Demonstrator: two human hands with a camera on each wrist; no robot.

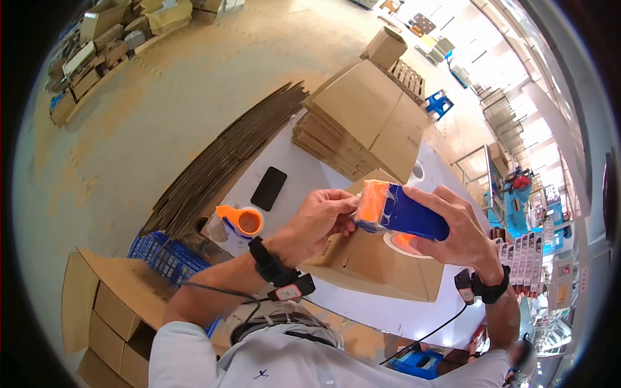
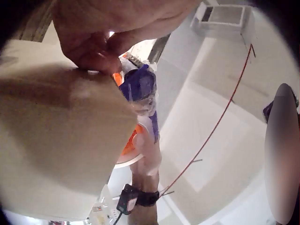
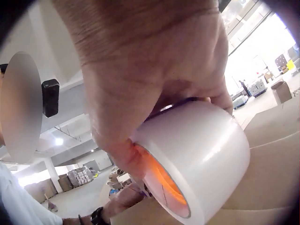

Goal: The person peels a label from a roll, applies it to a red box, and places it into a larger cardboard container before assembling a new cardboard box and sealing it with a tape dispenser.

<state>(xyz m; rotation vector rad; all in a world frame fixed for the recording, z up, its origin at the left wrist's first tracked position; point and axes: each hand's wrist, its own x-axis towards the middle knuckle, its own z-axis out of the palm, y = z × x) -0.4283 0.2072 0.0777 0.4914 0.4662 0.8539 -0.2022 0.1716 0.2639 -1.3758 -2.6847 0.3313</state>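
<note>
Right hand [image 1: 462, 226]: grips the blue tape gun [image 1: 414, 215].
Left hand [image 1: 317, 223]: bent fingers by the tape gun's orange end; I can't tell if they pinch.
Tape gun: over the box [image 1: 362, 265], its long way running between the 2 hands.
Desk [image 1: 388, 323]: under the box.

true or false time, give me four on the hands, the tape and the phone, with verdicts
1. The right hand holds a blue and orange tape dispenser. True.
2. The left hand is far from the dispenser. False: its fingertips are at the dispenser's orange end.
3. The tape roll is black outside. False: it is whitish, with an orange core.
4. A black phone lies on the white table. True.
</note>
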